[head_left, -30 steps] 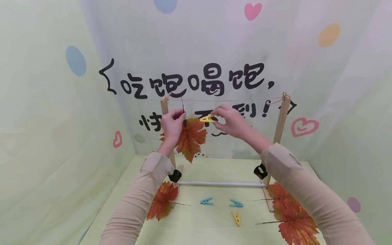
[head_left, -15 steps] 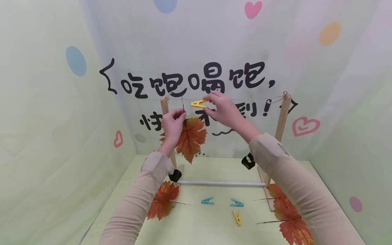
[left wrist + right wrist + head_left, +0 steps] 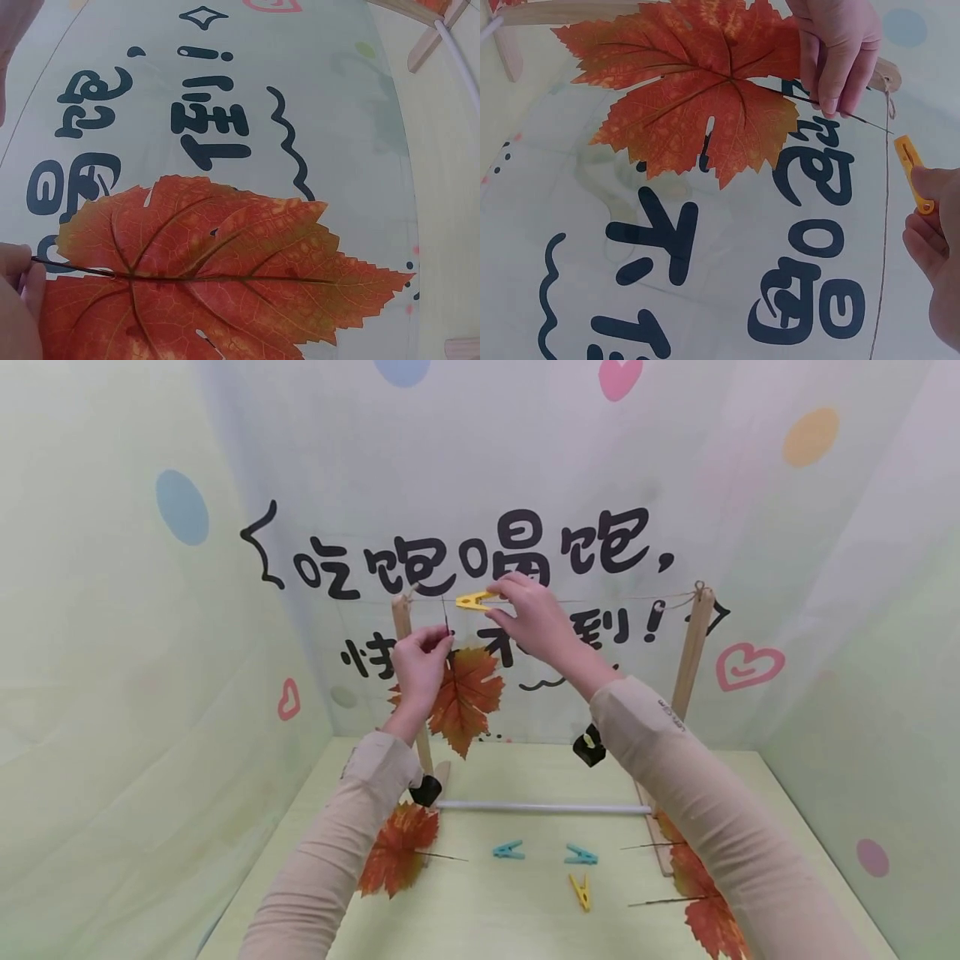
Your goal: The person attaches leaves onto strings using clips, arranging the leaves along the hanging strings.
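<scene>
My left hand (image 3: 422, 664) pinches the dark stem of an orange-red leaf (image 3: 465, 697), which hangs below the string. In the right wrist view the stem's thin tip reaches the string (image 3: 886, 225) near a wooden post. My right hand (image 3: 534, 614) pinches a yellow clothespin (image 3: 474, 601) by its handles, its nose toward the stem tip. The right wrist view has that clothespin (image 3: 909, 169) beside the string, apart from the stem. The leaf (image 3: 202, 270) fills much of the left wrist view, with fingers of the left hand (image 3: 19, 300) at its stem.
Wooden posts (image 3: 692, 652) hold the string's ends, with a white rod (image 3: 543, 808) low between them. Two blue clothespins (image 3: 508, 850) and a yellow one (image 3: 581, 892) lie on the table (image 3: 510, 918). More leaves lie at left (image 3: 400, 850) and beneath my right sleeve.
My right hand has moved up and left with the yellow clothespin, from beside the leaf's top to string height near the stem tip. My left hand has stayed nearly still.
</scene>
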`<state>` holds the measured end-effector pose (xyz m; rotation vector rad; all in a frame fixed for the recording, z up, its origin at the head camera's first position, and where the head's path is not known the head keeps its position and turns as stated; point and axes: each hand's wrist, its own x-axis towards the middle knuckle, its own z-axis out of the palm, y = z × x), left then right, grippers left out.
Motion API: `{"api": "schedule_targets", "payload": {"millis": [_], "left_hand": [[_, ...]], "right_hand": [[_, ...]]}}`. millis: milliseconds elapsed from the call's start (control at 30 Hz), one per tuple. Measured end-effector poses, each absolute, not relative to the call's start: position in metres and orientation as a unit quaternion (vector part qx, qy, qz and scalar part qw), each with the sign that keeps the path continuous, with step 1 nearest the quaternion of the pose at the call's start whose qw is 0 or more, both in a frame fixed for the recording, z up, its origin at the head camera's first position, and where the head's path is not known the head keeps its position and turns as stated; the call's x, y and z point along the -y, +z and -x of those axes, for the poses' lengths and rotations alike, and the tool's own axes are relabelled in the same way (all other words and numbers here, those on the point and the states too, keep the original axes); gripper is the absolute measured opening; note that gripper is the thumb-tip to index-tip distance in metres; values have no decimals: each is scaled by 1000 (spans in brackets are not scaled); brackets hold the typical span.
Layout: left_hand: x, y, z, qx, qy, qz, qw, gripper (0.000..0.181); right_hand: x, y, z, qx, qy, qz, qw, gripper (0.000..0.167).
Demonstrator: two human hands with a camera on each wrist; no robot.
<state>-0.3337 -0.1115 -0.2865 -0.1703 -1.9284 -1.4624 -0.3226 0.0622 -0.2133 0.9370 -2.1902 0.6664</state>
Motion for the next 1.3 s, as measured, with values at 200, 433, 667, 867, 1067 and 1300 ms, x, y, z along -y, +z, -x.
{"api": "schedule_targets", "payload": {"millis": [200, 433, 667, 867, 1067, 1300], "left_hand": [[111, -287, 333, 742, -570, 71, 345, 15], [110, -287, 334, 743, -578, 64, 331, 16], [108, -286, 336, 736, -577, 67, 346, 14], [107, -287, 337, 737, -573, 65, 353, 14], [106, -287, 337, 738, -572, 64, 352, 14], [107, -286, 336, 737, -574, 64, 352, 12]], "right_hand": [[-57, -204, 324, 831, 235, -364, 349, 21], [-49, -196, 325, 859, 200, -333, 333, 16], [-43, -195, 327, 874, 180, -310, 327, 17], [-40, -194, 328, 883, 175, -304, 311, 17], [-37, -194, 330, 885, 164, -307, 309, 16], [-32, -193, 332, 895, 154, -303, 287, 17]]}}
